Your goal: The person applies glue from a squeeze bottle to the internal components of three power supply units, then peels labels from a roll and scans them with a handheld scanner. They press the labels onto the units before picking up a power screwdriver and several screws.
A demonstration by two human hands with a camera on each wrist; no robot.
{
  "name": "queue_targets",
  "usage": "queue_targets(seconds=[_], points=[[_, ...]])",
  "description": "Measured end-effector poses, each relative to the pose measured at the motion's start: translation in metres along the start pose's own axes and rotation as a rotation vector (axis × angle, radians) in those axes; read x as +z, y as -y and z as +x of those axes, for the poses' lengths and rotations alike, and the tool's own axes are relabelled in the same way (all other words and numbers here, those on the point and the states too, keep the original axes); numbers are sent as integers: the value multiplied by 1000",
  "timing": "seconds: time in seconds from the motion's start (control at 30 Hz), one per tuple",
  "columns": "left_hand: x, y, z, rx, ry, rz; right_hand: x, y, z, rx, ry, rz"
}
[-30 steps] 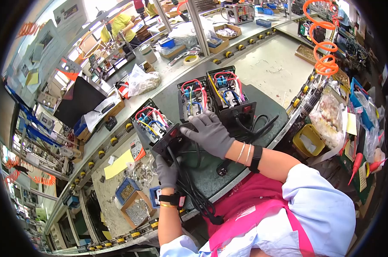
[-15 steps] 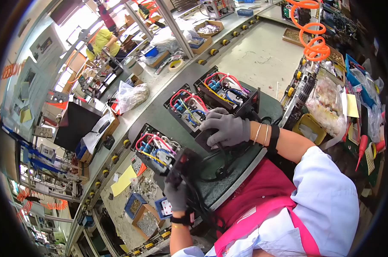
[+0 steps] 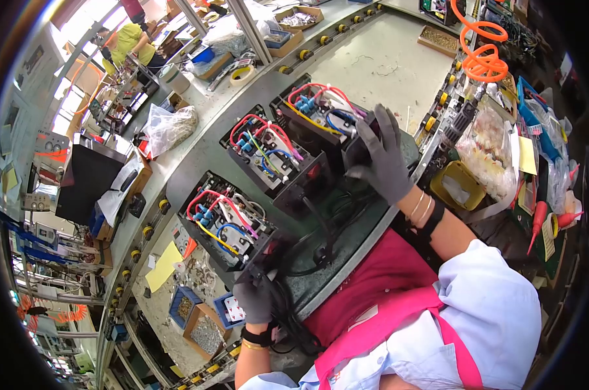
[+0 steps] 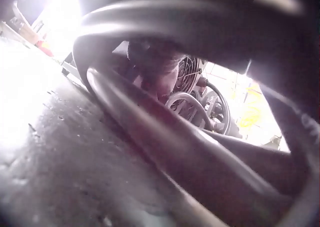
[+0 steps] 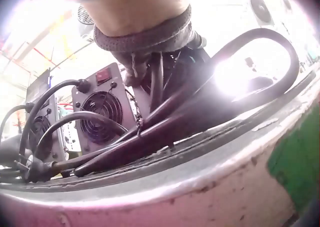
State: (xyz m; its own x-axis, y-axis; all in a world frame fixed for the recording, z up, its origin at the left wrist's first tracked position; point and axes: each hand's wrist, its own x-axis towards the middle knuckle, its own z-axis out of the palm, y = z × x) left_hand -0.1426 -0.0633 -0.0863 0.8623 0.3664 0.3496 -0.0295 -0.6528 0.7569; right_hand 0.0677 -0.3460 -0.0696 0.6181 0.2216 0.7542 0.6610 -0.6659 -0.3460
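Three open-topped black electrical units with coloured wires stand in a row: a left unit (image 3: 229, 224), a middle unit (image 3: 262, 153) and a right unit (image 3: 320, 107). My gloved left hand (image 3: 252, 302) grips the front lower corner of the left unit, its fingertips partly hidden by it. My gloved right hand (image 3: 388, 159) lies against the front of the right unit with fingers extended and spread. In the right wrist view, the fan panel (image 5: 102, 109) of a neighbouring unit shows a red switch. Black power cords (image 4: 165, 122) loop close before the left wrist camera.
The units stand on a dark green board (image 3: 346, 250) along a roller track. Small parts boxes (image 3: 206, 328) lie at the lower left. A yellow tub (image 3: 460, 185), a red screwdriver (image 3: 538, 221) and an orange coiled hose (image 3: 483, 62) are to the right. A person (image 3: 128, 49) works far off.
My right hand has left the middle unit and moved right to the right unit, its fingers straightening. The left hand stays at the left unit's front. The head view has shifted.
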Motion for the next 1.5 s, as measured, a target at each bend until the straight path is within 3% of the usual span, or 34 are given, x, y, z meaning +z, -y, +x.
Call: queue_targets(seconds=[0.07, 0.1, 0.13, 0.2, 0.3, 0.4, 0.47, 0.53, 0.6, 0.7, 0.73, 0.87, 0.93, 1.0, 1.03, 1.07, 1.13, 1.23, 1.33, 1.37, 1.4, 1.5], points=[[1, 10, 9, 28, 22, 103, 9, -17, 8, -57, -16, 21], [1, 8, 16, -73, 38, 87, 14, -24, 11, -55, 0, 45], [6, 29, 19, -42, 39, 291, 19, -27, 15, -62, 3, 49], [13, 28, 30, -103, 19, 133, 26, -28, 21, -67, -15, 51], [19, 34, 28, -38, -22, 183, 21, -18, 21, 1, 35, 18], [22, 30, 19, -128, 45, 353, 7, -8, 12, 38, 91, 17], [19, 28, 5, -57, 105, 529, -12, -3, -11, 55, 86, 2], [24, 31, -4, 146, 83, 329, -27, -3, -49, 18, 144, -108], [19, 5, -13, -17, 169, 423, -64, -4, -71, -3, 125, 33], [27, 9, -28, 2, 157, 361, -132, -21, -98, 98, 99, -91], [27, 3, -31, 13, 185, 395, -151, -31, -101, 114, -29, -121], [30, 4, -32, 25, 164, 360, -236, -118, -133, 306, -147, -293], [32, 11, -34, 31, 156, 302, -274, -160, -139, 554, -66, -342], [31, 2, -37, 32, 137, 219, -298, -207, -133, 528, -16, -460], [31, -2, -39, 26, 116, 233, -306, -218, -119, 659, 28, -465], [31, 4, -40, 37, 107, 232, -312, -228, -105, 790, 73, -465], [29, 25, -43, 59, 83, 233, -313, -269, -86, 808, 59, -546], [27, 3, -54, -293, 98, -249, -305, -297, -51, 1068, 196, -678], [28, -31, -58, -330, 48, -128, -301, -338, -43, 1220, 112, -832], [27, -29, -58, -370, 25, -79, -302, -344, -46, 1187, 62, -927], [27, -19, -57, -380, 28, -61, -306, -351, -52, 1167, 131, -1005], [27, 17, -57, -389, 29, -26, -319, -380, -63, 1418, 137, -858]])
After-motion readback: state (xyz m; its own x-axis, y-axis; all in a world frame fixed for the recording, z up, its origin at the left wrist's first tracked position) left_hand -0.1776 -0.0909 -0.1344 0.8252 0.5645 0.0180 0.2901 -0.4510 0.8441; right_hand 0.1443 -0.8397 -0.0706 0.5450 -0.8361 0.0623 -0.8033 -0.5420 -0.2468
